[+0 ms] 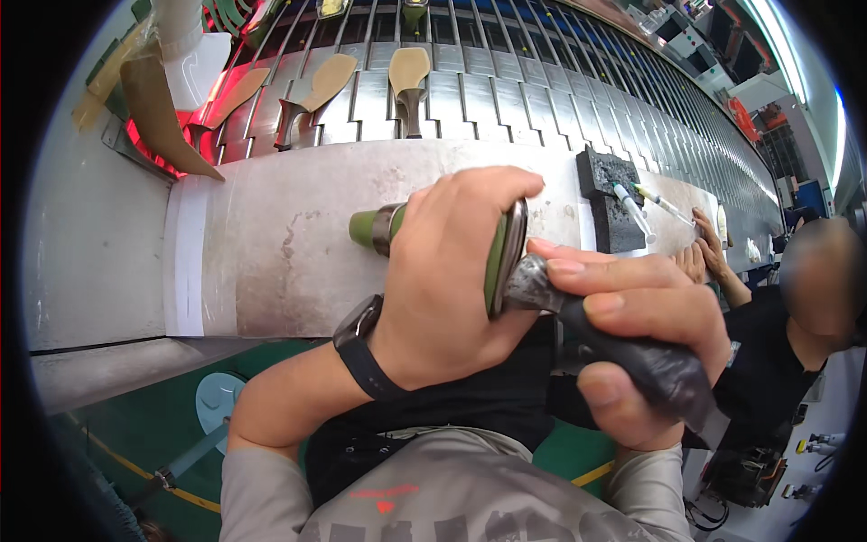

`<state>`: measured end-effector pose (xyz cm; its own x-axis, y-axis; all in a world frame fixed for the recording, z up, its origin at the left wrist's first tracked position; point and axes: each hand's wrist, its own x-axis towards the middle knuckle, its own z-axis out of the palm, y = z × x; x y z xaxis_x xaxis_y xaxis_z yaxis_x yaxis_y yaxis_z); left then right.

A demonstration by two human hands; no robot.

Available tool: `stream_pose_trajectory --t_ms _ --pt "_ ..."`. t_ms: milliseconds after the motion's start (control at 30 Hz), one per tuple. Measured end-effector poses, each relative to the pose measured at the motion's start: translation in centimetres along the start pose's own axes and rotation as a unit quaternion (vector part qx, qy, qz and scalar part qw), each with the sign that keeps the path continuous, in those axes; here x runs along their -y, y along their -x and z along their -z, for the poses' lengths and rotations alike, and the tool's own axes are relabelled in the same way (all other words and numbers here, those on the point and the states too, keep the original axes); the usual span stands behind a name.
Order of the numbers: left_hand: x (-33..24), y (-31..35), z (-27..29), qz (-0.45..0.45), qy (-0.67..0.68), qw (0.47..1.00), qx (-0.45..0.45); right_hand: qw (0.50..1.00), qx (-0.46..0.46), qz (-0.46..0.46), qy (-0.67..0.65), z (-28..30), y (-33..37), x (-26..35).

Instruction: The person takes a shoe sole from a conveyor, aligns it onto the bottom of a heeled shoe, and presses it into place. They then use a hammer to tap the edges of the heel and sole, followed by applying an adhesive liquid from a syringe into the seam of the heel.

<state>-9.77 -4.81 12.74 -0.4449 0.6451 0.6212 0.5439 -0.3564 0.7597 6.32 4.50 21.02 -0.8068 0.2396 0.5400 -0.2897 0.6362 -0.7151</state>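
Observation:
My left hand [452,271], with a black watch on its wrist, is closed around a green piece [363,228] with a dark metallic band at one end and a dark rim at the other. Most of its shape is hidden behind my fingers. My right hand [650,334] grips a dark grey, lumpy-handled tool [623,343]. The tool's mottled rounded tip touches or nearly touches the dark rim, close under my left thumb side. Both hands are raised over the near edge of the pale work board [271,226].
Tan paddle-shaped soles with dark heels [408,81] lie on the slatted metal conveyor [461,108] beyond the board. At right, a black foam block [607,172] holds syringes [637,215]. A co-worker [804,289] has hands beside them. A curved brown guard [158,117] stands at far left.

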Motion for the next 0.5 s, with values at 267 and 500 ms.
stream_pose_trajectory --t_ms 267,500 --pt "0.6 3.3 0.7 -0.122 -0.029 0.992 0.008 0.99 0.025 -0.089 -0.107 0.9 -1.1 0.7" --pt "3.6 12.9 1.3 -0.146 -0.174 0.972 -0.054 0.958 -0.044 -0.199 -0.202 -5.6 10.6 -2.3"
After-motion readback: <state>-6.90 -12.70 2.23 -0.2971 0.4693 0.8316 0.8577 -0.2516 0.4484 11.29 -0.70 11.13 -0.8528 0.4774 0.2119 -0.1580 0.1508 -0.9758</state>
